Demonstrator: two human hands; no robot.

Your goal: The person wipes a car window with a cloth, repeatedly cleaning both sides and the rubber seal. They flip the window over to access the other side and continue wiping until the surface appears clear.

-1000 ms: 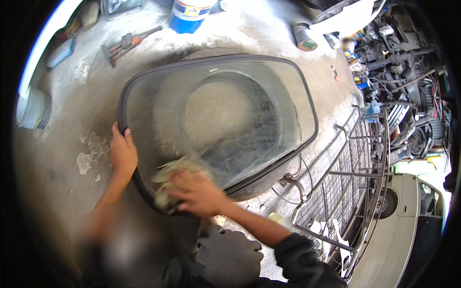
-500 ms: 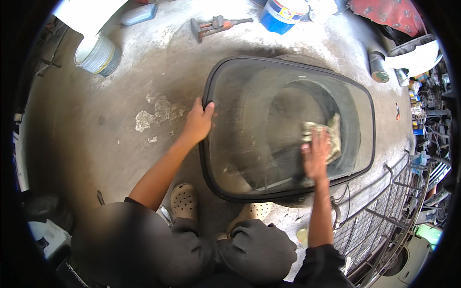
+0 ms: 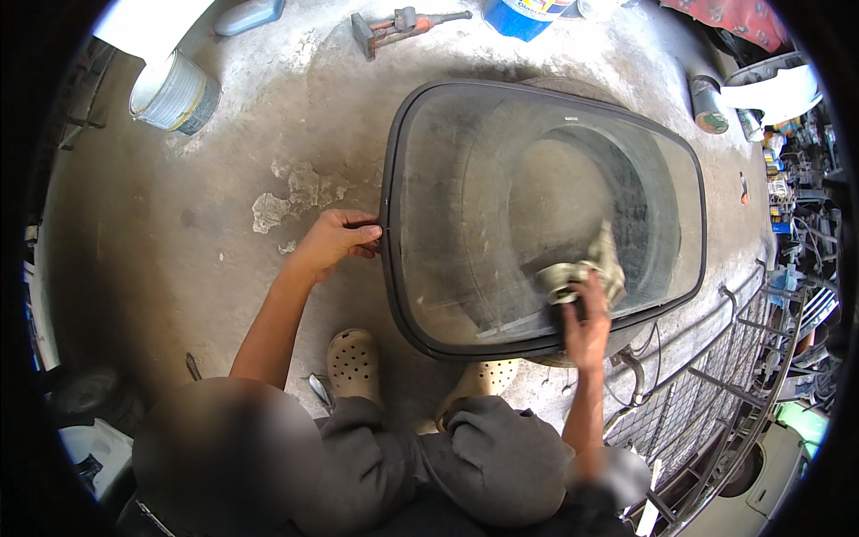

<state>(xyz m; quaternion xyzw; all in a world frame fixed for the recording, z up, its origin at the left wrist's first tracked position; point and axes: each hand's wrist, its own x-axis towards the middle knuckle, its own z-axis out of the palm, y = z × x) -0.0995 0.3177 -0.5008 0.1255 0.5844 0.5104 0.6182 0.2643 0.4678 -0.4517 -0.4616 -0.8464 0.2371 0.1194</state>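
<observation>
A car window glass (image 3: 501,206) with a black rubber rim lies flat on a tire (image 3: 662,188), which shows through the pane. At the rim's left side my left hand (image 3: 338,243) is closed, its thumb and fingertips at the edge. My right hand (image 3: 586,327) is over the near right part of the glass, closed around a bunched pale patterned cloth (image 3: 607,268). Part of the cloth lifts up in a peak and is a little blurred. My feet in beige clogs (image 3: 353,362) are by the near edge of the glass.
Beyond the glass are a hammer (image 3: 385,31) with another tool and a blue bucket (image 3: 519,20). A grey pail (image 3: 179,94) stands at far left. At right are a can (image 3: 708,106) and a metal rack (image 3: 689,403). Stained concrete floor (image 3: 206,259) surrounds the tire.
My left hand has slid nearer along the rim, its fingers now mostly outside the edge. My right hand has drawn the cloth slightly nearer and bunched it up.
</observation>
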